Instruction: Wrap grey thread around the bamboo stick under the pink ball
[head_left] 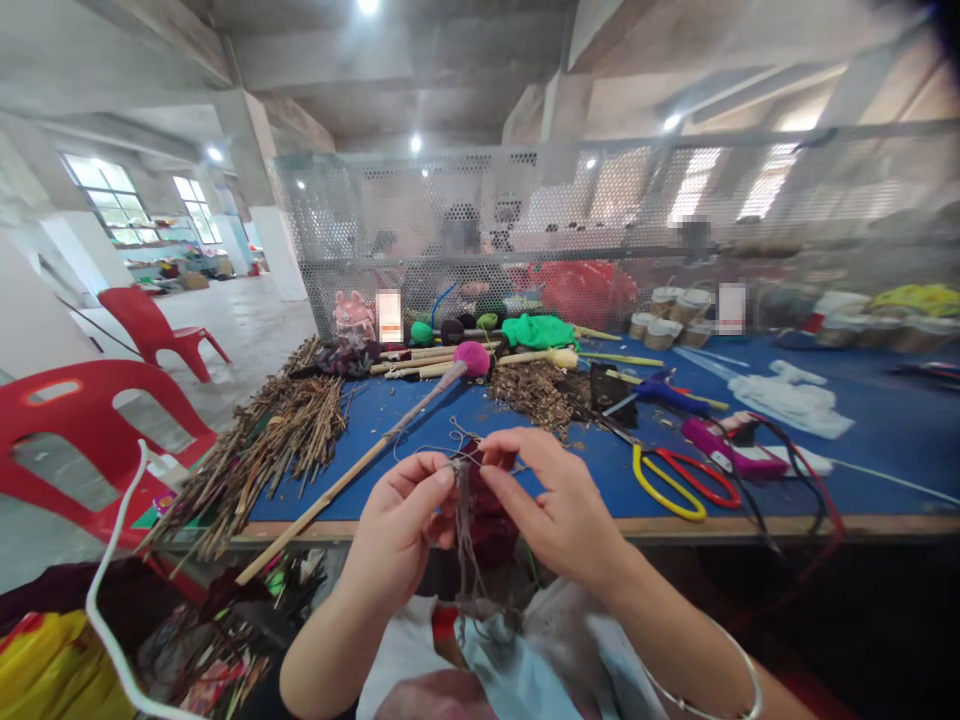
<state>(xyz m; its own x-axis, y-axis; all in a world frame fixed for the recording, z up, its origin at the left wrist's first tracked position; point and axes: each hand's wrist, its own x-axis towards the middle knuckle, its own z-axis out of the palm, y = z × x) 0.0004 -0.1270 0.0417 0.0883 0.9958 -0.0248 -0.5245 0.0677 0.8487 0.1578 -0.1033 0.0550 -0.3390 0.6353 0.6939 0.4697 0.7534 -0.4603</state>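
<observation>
My left hand (401,525) and my right hand (551,505) meet above the near edge of the blue table (420,470). Both pinch a thin wire (454,445) wound round the top of a small dark bundle of twigs (465,530) that hangs down toward my lap. Behind the bundle sits a dark red woolly ball (491,520), partly hidden by my fingers. A long stick with a magenta wool head (471,358) lies slanted across the table just beyond my hands.
A heap of dry twigs (277,430) covers the table's left end. Yellow-and-red scissors (679,480), a pink glue gun (731,450), white cloth (787,400), green wool (536,330) and cups (667,320) lie further off. Red chairs (82,430) stand left. A mesh screen (570,220) backs the table.
</observation>
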